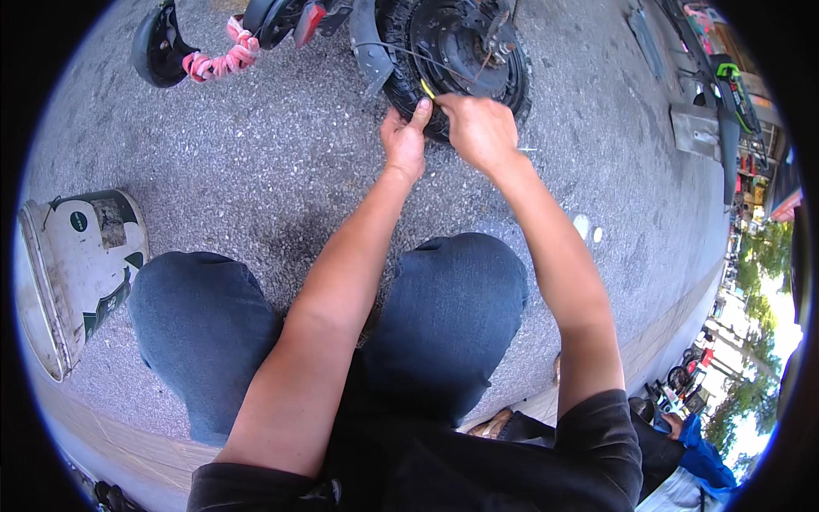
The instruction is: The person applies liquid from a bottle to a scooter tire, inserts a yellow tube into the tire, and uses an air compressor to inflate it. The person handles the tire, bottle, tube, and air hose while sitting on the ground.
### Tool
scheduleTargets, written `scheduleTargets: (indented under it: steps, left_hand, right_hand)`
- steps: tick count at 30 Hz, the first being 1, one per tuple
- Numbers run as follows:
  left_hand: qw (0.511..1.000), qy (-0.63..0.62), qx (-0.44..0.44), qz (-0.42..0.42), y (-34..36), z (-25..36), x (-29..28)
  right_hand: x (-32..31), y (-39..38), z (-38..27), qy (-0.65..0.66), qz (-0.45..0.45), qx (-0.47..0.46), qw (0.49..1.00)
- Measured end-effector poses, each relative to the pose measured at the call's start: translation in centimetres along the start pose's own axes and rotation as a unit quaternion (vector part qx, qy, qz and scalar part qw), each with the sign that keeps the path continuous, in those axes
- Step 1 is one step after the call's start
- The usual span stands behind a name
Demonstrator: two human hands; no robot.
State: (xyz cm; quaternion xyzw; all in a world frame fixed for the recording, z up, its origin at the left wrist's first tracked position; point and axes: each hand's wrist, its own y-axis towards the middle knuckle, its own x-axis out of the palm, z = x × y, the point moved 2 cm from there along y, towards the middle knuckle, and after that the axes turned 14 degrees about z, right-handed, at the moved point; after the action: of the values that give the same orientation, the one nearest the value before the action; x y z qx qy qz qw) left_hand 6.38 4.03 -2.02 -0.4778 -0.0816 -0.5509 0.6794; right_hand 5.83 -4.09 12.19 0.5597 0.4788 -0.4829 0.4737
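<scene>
Grey, gritty ground [213, 162] spreads all around the black tyre [397, 81], the thing I have hold of. My two bent knees in blue jeans [461, 316] are on my side of the tyre, well apart from it. A white bucket with dark green patches [98, 230] lies tipped over, well to the left of the tyre and nearer to me. Inside the tyre sits a dark, dirty wheel rim [452, 47]. A curved dark mudguard [368, 55] runs just beside the tyre's left edge. Farther left of the tyre is a twisted pink and white cloth [217, 66].

My right hand [482, 128] is at the part of the tyre nearest me, fingers clenched on a slim yellow piece; my left hand [405, 145] is just left of it, thumb up on the tyre's side, fingers bent around its outer edge. So the tyre lies right in my left grip and directly beyond both wrists. A thin dark cable [418, 55] crosses in front of the tyre. Smallest is the yellow piece [427, 89], its tip poking out of my right grip against the tyre's side, near my left thumb; the rest is hidden.
</scene>
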Motion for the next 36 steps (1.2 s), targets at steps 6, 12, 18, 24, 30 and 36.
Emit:
scheduleTargets:
  steps: [6,12,18,24,30,36]
  left_hand:
    - [1.0,-0.006,-0.003,-0.006,-0.1,-0.1,0.1]
    - [0.999,0.017,0.03,-0.014,-0.3,-0.3,0.2]
    - [1.0,0.004,0.01,-0.01,0.4,0.3,0.0]
    - [1.0,-0.015,-0.015,-0.016,-0.1,0.3,0.1]
    - [0.999,0.031,-0.03,0.004,0.0,-0.2,-0.3]
    - [0.998,0.036,0.024,-0.035,0.5,-0.5,-0.3]
  right_hand:
    - [0.4,0.3,-0.4,-0.003,0.069,-0.066,0.995]
    - [1.3,0.1,0.2,0.043,0.163,-0.098,0.981]
    - [1.3,-0.2,0.8,-0.009,0.024,-0.006,1.0]
    - [0.4,0.2,0.2,0.006,0.097,-0.069,0.993]
    - [0.4,-0.5,0.3,-0.026,0.036,-0.039,0.998]
    - [0.8,-0.3,0.4,-0.046,0.037,-0.073,0.996]
